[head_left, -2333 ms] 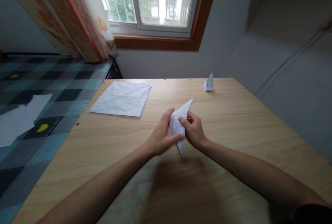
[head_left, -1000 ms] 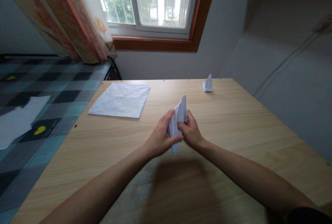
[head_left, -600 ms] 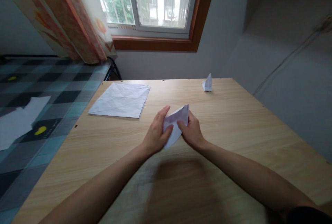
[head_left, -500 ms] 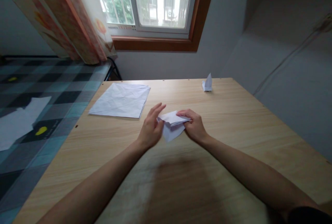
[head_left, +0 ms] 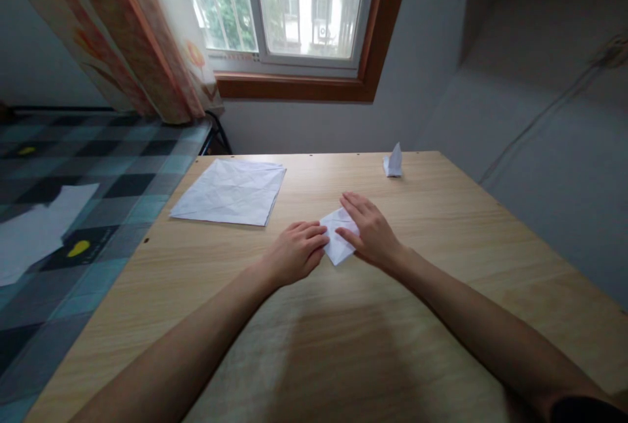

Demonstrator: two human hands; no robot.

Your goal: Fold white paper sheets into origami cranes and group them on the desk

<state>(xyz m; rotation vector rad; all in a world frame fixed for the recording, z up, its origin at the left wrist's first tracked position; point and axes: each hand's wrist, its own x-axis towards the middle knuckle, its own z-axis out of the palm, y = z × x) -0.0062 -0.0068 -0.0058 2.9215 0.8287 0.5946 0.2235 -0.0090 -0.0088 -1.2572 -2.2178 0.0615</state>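
A small folded white paper (head_left: 336, 240) lies flat on the wooden table (head_left: 441, 266) near its middle. My right hand (head_left: 370, 230) rests flat on the paper's right part with its fingers stretched out. My left hand (head_left: 297, 250) lies on the table at the paper's left edge, fingers curled loosely and their tips touching the paper. Neither hand grips the paper; both press on it.
A creased white sheet (head_left: 229, 191) lies flat at the table's far left. A small folded paper figure (head_left: 394, 162) stands near the far edge. A checked bed cover (head_left: 73, 187) with a white sheet (head_left: 34, 230) is to the left; a window is behind.
The folded paper was held upright between both hands above the table. It has been turned, laid down flat, and both hands now press it onto the table.
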